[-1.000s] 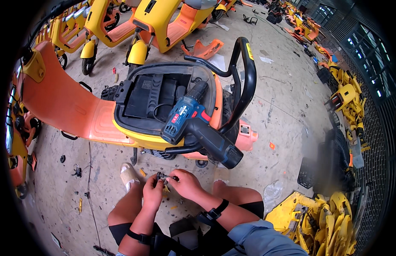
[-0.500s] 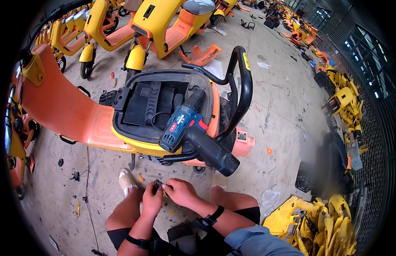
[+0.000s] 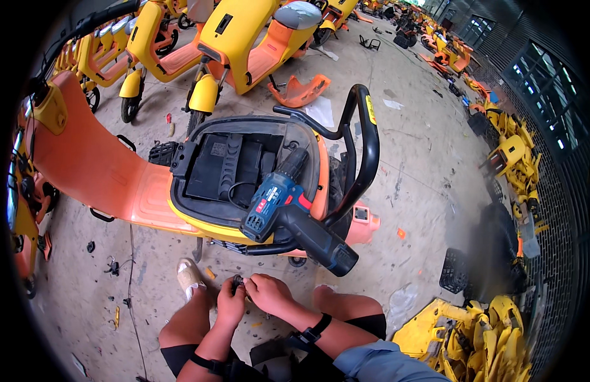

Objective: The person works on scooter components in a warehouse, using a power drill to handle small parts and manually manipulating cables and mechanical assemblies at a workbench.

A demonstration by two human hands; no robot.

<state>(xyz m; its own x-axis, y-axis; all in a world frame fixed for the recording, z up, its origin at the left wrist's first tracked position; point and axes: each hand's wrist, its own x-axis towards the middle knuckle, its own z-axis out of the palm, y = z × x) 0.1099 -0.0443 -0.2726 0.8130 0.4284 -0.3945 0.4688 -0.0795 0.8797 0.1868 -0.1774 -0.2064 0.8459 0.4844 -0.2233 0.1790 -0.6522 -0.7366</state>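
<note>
My left hand (image 3: 230, 299) grips a small dark part (image 3: 238, 282) between thumb and fingers, low in front of the scooter. My right hand (image 3: 268, 294) is closed beside it, fingertips at the same part; whatever else it holds is hidden. Above them stands a yellow and orange scooter (image 3: 98, 165) with an open seat compartment (image 3: 279, 130) holding a black battery-like box (image 3: 209, 169). A blue and black cordless drill (image 3: 276, 207) lies across the compartment and the black tubular rail (image 3: 368, 156).
Rows of scooters (image 3: 234, 44) line the back, with a loose orange panel (image 3: 298, 89) on the floor. Piles of yellow body panels (image 3: 473, 337) and black crates (image 3: 454, 267) lie at the right along a brick wall (image 3: 543, 286). A dark cable and small scraps litter the floor.
The scooter and surroundings sit lower in the frame, as the view has shifted. A thin metal piece visible between my hands earlier is now covered by my right fingers, which have drawn in closer.
</note>
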